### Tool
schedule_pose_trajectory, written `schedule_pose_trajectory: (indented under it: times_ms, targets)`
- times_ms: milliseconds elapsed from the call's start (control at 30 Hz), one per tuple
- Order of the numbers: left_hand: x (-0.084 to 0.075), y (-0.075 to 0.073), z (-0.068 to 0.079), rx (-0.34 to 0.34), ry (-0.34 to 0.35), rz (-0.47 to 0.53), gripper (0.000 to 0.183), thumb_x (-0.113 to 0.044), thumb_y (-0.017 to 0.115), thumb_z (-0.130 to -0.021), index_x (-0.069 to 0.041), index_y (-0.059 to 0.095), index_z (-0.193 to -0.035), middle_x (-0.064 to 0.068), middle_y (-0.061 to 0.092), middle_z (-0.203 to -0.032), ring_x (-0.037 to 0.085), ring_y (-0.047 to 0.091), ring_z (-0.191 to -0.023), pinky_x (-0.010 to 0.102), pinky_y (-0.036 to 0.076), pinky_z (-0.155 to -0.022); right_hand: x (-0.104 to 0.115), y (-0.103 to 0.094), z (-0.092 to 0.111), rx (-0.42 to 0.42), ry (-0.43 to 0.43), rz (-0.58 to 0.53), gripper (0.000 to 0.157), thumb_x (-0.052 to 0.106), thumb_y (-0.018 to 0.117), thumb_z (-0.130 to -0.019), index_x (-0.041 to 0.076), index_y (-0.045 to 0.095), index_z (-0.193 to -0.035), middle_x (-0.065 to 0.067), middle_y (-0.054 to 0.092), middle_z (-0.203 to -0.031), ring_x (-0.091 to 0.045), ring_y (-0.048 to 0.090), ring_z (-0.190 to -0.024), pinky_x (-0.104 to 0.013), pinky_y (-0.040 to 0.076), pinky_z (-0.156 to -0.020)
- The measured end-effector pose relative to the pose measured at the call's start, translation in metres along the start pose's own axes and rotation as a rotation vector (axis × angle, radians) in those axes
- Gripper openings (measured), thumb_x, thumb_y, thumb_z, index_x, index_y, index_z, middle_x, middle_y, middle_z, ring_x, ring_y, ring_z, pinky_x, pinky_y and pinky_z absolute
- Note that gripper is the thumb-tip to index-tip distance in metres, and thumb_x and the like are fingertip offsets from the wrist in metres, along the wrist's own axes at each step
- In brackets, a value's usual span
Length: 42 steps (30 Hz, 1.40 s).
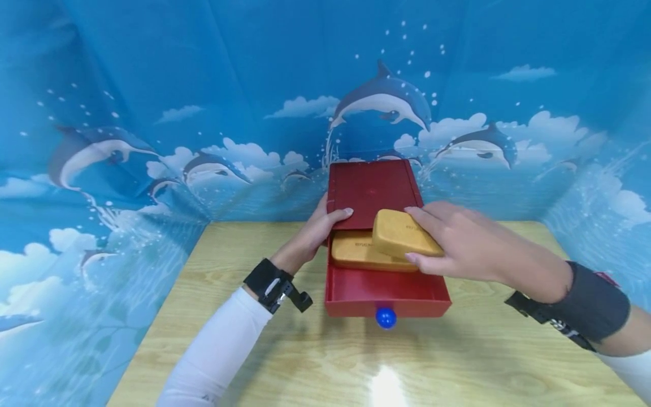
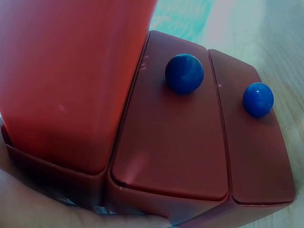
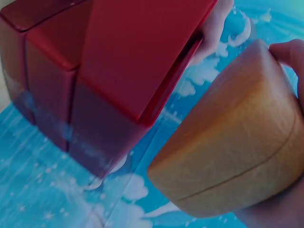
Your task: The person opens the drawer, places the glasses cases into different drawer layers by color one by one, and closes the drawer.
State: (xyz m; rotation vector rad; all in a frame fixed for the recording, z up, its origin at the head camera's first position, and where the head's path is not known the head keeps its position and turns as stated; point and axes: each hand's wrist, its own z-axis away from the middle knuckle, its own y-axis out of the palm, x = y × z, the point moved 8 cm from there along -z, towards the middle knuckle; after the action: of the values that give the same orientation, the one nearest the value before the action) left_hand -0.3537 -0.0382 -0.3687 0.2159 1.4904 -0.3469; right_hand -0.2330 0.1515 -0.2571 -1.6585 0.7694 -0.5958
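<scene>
A red drawer cabinet (image 1: pixel 373 189) stands on the table with its top drawer (image 1: pixel 386 287) pulled out. In that drawer, toward the back, lies a yellow case (image 1: pixel 348 249) with small dark lettering. Between thumb and fingers my right hand (image 1: pixel 470 243) grips a second yellow case (image 3: pixel 228 137), rounded like a glasses case with a seam line, above the drawer and partly overlapping the first. My left hand (image 1: pixel 316 230) rests against the cabinet's left side, its thumb over the top edge. Straight fingers (image 2: pixel 114 221) lie along the side in the left wrist view.
A blue round knob (image 1: pixel 386 318) sticks out from the drawer front. Two lower drawers with blue knobs (image 2: pixel 184 73) are closed. The wooden table (image 1: pixel 264 362) reaches back to a blue dolphin-print cloth (image 1: pixel 264 113).
</scene>
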Motion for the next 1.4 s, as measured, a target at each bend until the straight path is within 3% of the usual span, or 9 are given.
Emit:
schedule_pose_trajectory:
  times_ms: [333,533,833,1067,1400]
  targets:
    - [-0.001,0.001,0.001,0.010,0.005,-0.014,0.070,-0.042,0.058,-0.092,-0.032,0.015,-0.146,0.005,0.049,-0.128,0.025,0.058,-0.103,0.043,0.052,-0.075,0.040,0.018,-0.018,0.099,-0.125,-0.029,0.074,0.061,0.055,-0.085,0.008,0.045,-0.136,0.004,0.052,-0.098,-0.008,0.045,-0.083,-0.025,0.045,-0.062]
    - [-0.002,0.000,0.002,0.002,-0.001,-0.002,0.073,-0.040,0.059,-0.092,-0.033,0.012,-0.148,0.006,0.050,-0.127,0.026,0.062,-0.098,0.043,0.052,-0.073,0.050,0.030,-0.020,0.182,-0.152,-0.016,0.076,0.065,0.047,-0.088,0.006,0.045,-0.137,-0.001,0.055,-0.108,-0.010,0.047,-0.089,-0.027,0.045,-0.065]
    - [-0.002,0.001,0.003,0.030,0.000,-0.006,0.072,-0.042,0.058,-0.092,-0.033,0.012,-0.147,0.009,0.050,-0.127,0.028,0.063,-0.093,0.044,0.053,-0.072,0.058,0.037,-0.025,0.285,-0.137,-0.048,0.075,0.067,0.044,-0.089,0.009,0.046,-0.137,-0.002,0.055,-0.117,-0.012,0.049,-0.097,-0.032,0.048,-0.074]
    - [-0.003,0.004,0.003,0.034,0.040,-0.006,0.069,-0.040,0.057,-0.093,-0.031,0.014,-0.147,0.006,0.049,-0.127,0.026,0.062,-0.095,0.042,0.052,-0.074,0.061,0.052,-0.029,0.390,-0.102,-0.101,0.079,0.071,0.042,-0.087,0.012,0.044,-0.140,-0.002,0.053,-0.129,-0.013,0.048,-0.110,-0.035,0.046,-0.088]
    - [-0.004,0.002,0.003,0.031,0.026,-0.013,0.071,-0.039,0.056,-0.094,-0.030,0.011,-0.149,0.005,0.045,-0.132,0.024,0.058,-0.104,0.041,0.050,-0.079,0.058,0.062,-0.032,0.457,-0.042,-0.158,0.081,0.075,0.042,-0.084,0.017,0.045,-0.140,0.009,0.056,-0.108,-0.005,0.049,-0.088,-0.028,0.043,-0.073]
